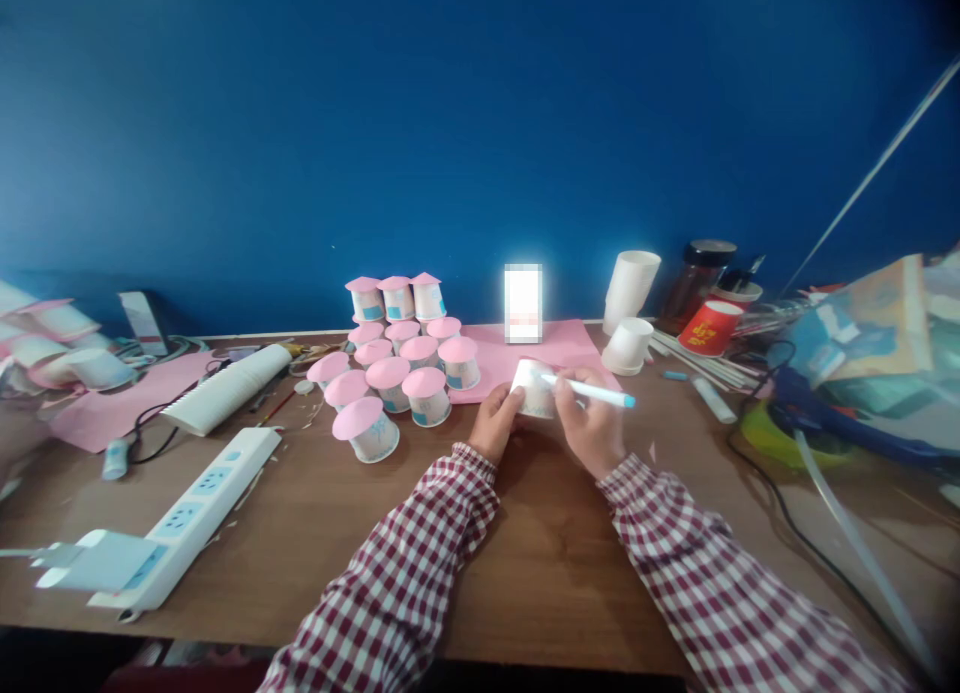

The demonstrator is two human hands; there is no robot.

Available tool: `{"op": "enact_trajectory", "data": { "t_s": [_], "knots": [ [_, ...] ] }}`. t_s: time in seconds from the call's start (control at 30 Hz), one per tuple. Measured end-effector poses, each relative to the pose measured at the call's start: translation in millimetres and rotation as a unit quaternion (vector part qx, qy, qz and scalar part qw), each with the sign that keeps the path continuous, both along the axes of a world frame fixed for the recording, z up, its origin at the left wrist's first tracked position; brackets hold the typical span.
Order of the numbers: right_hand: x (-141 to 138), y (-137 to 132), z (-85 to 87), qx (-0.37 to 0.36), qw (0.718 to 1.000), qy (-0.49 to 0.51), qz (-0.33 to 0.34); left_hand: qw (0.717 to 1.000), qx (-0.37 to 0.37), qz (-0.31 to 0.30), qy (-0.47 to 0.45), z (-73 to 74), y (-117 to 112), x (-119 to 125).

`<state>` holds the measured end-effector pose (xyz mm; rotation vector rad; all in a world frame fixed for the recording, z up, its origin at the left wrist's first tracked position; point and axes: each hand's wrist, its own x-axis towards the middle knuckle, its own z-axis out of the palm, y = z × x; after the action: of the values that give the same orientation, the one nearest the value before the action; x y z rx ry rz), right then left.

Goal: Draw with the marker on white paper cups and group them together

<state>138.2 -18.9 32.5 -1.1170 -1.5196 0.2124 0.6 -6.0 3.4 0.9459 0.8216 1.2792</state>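
My left hand (pixel 495 423) grips a small white paper cup (pixel 534 391) lying on its side just above the wooden table (pixel 420 533). My right hand (pixel 592 428) pinches a white marker with a blue end (pixel 596 393), its tip resting on the cup's wall. Both arms wear red and white checked sleeves. To the left of my hands stands a group of several little cups with pink cone roofs (pixel 401 368), some stacked at the back.
A pink paper sheet (pixel 517 358) lies behind the cup, with a bright lit phone (pixel 523 303) standing on it. White cups (pixel 630 298), a red cup (pixel 709 328) and a dark jar (pixel 697 273) stand at right. A power strip (pixel 187 518) and a cup stack (pixel 225 388) lie at left.
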Motion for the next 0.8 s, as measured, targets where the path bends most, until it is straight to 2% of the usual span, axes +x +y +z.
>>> {"op": "enact_trajectory", "data": {
  "t_s": [0.8],
  "knots": [
    [0.2, -0.1, -0.4, -0.001, 1.0, 0.005, 0.003, 1.0, -0.003, 0.007, 0.006, -2.5, 0.7, 0.0]
  ]
}}
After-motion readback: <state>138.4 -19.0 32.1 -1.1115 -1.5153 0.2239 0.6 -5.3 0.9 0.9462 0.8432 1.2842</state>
